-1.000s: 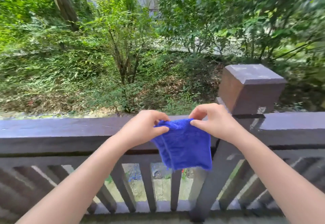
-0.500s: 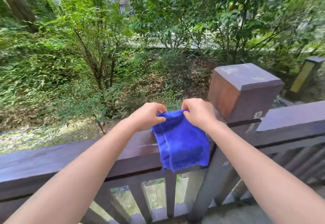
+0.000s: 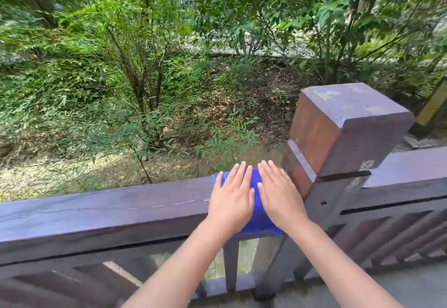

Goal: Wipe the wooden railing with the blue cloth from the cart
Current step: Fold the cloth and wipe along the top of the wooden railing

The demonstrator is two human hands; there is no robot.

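The blue cloth lies draped over the top of the dark wooden railing, just left of the square post. Its near edge hangs a little over the rail's front. My left hand and my right hand lie flat on the cloth side by side, palms down and fingers stretched out, pressing it onto the rail. Most of the cloth is hidden under the two hands. No cart is in view.
The post stands taller than the rail and blocks the way to the right, where a second rail section continues. Slats run below the rail. Beyond lie bushes, trees and a bare slope.
Both hands stopped pinching the cloth's top corners in the air. They lowered it onto the rail top and now lie flat on it. The view tilted down and closer.
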